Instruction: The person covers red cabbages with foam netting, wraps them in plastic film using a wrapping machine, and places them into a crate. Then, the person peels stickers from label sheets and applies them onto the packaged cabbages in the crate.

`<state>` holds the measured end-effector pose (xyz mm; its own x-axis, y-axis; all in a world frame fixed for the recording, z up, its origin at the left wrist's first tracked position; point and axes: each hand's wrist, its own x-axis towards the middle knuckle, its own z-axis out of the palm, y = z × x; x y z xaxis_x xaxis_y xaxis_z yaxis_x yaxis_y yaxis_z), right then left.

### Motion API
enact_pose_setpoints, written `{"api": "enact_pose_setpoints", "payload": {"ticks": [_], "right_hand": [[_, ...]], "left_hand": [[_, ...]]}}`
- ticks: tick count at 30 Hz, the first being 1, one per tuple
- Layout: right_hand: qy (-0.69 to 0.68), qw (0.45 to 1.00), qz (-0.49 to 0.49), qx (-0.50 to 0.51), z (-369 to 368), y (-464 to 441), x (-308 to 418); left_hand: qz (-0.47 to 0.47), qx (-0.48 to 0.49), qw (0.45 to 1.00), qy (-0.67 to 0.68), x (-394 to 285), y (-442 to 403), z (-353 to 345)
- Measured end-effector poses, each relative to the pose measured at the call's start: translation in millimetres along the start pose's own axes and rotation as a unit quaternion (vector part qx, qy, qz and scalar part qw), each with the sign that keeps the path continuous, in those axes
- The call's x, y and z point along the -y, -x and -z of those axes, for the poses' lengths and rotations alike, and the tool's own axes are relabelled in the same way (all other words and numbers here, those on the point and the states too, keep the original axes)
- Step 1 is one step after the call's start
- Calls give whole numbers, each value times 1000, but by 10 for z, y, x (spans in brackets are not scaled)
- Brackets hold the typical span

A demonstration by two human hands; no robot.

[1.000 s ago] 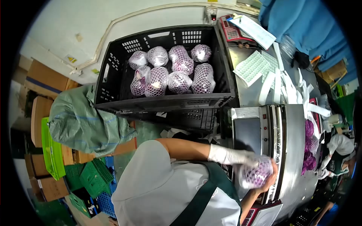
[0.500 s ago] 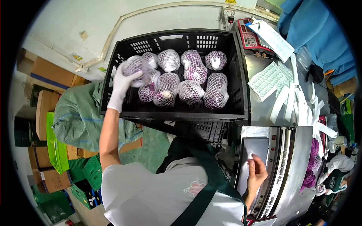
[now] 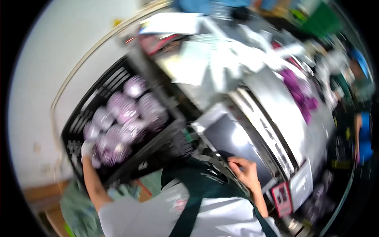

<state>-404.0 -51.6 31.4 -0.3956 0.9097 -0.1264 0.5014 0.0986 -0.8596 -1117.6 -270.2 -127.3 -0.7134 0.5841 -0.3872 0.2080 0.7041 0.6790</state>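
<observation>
The gloved left hand [image 3: 87, 149] is low at the left end of the black crate [image 3: 144, 151], against the netted purple-and-white bundles [image 3: 112, 148]. Motion smears its fingers, so its hold on a bundle is unclear. Several more wrapped bundles lie in the crate, among them a round one [image 3: 135, 86] at the far corner. My bare right hand [image 3: 241, 168] is over the near edge of the machine's dark plate [image 3: 225, 136], its fingers curled and drawn together at the tips. Anything between them is too small to make out.
White paper strips and sheets [image 3: 193, 59] lie on the metal worktop beyond the machine. Purple netting [image 3: 298, 94] is at the right. A red-edged scale [image 3: 282, 199] stands beside the machine's near end. Another person [image 3: 335, 75] is at the far right. A green sack [image 3: 85, 209] lies below the crate.
The netted bundle went from both hands to the crate in my left hand, which is now lower at its left end. The right hand stays by the machine. The view has turned and blurred.
</observation>
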Motion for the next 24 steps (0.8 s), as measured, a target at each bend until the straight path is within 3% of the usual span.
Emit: {"api": "enact_pose_setpoints", "payload": {"ticks": [1, 2, 3, 4, 7, 9, 11, 13, 15, 17, 19, 21, 24], "right_hand": [[7, 1000, 21, -4, 101, 54, -57], [15, 999, 42, -10, 235, 107, -113], [3, 1000, 26, -16, 357, 176, -138], [9, 999, 5, -34, 479, 254, -134], [32, 996, 13, -84, 877, 471, -142], [20, 992, 10, -127, 1160, 569, -130], [14, 987, -13, -163, 1456, 657, -157], [68, 975, -18, -211, 1781, 696, -239], [81, 965, -67, -239, 2124, 702, -334], [93, 954, -57, -280, 2531, 622, -641], [121, 941, -67, -308, 2991, 471, -1008], [126, 930, -103, -330, 3439, 224, -1389], [127, 930, -183, -293, 3986, -254, -2195]], "left_hand": [[69, -79, 967, -231, -731, 87, -154], [2, -194, 947, -256, -1598, 400, -502], [-106, -246, 938, -222, -1521, 21, -564], [-167, -195, 963, -84, -1783, -157, -781], [-365, -28, 930, 27, -3465, 988, -1844], [-397, 147, 900, 105, -4014, 1566, -2436], [-455, 232, 856, 79, -4202, 2056, -3022], [-426, 328, 841, 58, -4180, 2473, -3531], [-462, 371, 804, 40, -3977, 2720, -4004], [-569, 356, 742, 7, -3793, 2847, -4365], [-695, 262, 667, -68, -3771, 2942, -4582], [-700, 213, 678, -69, -3675, 2896, -4772], [-687, 220, 690, -62, -3607, 2794, -4869]]}}
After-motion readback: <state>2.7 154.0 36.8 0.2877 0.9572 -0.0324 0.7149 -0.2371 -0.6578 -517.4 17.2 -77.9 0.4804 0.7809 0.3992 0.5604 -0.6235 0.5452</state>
